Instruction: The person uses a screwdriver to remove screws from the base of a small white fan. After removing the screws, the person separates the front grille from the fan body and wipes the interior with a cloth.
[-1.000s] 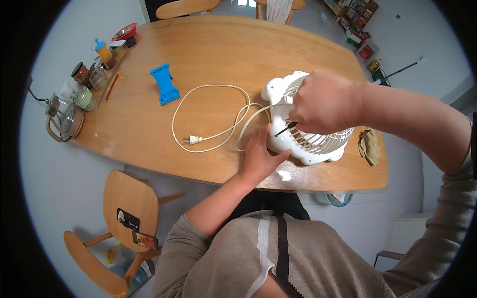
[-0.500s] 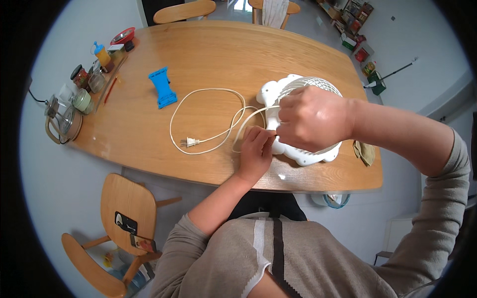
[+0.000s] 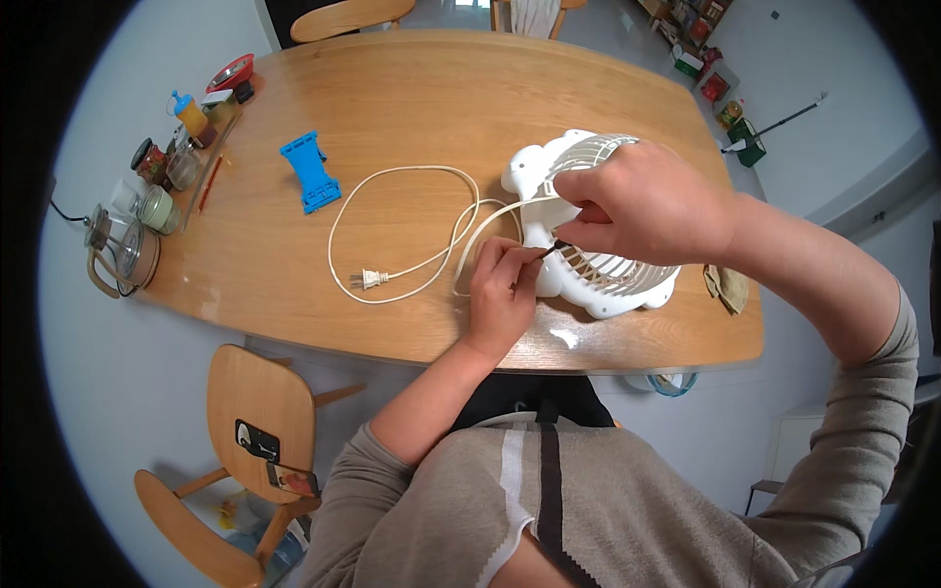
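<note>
A white electric appliance with a round slatted grille [image 3: 627, 272], much like a small fan, lies on the table before me. Over it is my right hand [image 3: 642, 206], its thumb and fingers closed on the dark end of a thin tool, apparently a screwdriver [image 3: 556, 246]. My left hand [image 3: 505, 294] pinches the tool's other end beside the appliance's white rim. My right hand hides part of the grille. The white power cord [image 3: 431, 170] leaves the appliance and loops on the table, ending in a two-pin plug [image 3: 370, 279].
A blue plastic bracket-like piece [image 3: 311, 172] lies left of the cord. Jars [image 3: 157, 209], a sauce bottle [image 3: 193, 120] and a glass kettle [image 3: 127, 257] line the table's left edge. A tan cloth [image 3: 726, 288] sits at the right edge. One chair [image 3: 260, 392] stands at the lower left.
My right hand has turned and lifted a little to the right, so the dark tool and more of the grille now show. My left hand stays in nearly the same place.
</note>
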`<state>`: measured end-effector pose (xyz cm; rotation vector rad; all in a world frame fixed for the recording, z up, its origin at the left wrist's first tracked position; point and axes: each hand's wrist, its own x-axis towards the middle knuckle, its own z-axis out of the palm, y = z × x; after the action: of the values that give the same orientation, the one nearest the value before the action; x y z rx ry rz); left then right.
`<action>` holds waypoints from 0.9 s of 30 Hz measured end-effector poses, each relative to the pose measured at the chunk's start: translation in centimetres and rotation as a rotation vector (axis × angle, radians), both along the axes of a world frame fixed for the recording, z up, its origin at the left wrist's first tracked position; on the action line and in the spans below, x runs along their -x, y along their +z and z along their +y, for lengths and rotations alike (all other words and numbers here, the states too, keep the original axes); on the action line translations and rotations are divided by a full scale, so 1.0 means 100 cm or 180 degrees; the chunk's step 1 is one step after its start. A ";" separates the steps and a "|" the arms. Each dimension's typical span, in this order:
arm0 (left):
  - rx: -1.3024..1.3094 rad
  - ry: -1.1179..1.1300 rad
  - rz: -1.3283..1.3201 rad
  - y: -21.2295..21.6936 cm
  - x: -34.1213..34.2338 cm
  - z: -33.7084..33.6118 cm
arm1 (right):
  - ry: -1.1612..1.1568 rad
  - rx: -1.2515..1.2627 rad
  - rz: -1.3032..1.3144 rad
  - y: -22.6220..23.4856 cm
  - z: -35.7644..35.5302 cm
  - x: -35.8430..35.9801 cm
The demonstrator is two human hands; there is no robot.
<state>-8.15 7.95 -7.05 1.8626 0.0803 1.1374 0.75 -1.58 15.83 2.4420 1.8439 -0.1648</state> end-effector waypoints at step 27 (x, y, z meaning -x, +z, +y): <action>0.0532 -0.0473 0.0353 -0.006 0.008 0.003 | 0.0194 -0.0490 -0.0013 -0.007 -0.007 0.000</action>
<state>-8.93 8.22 -7.65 1.7511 0.0952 0.8984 0.79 -2.28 15.13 2.4768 1.9968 -0.0146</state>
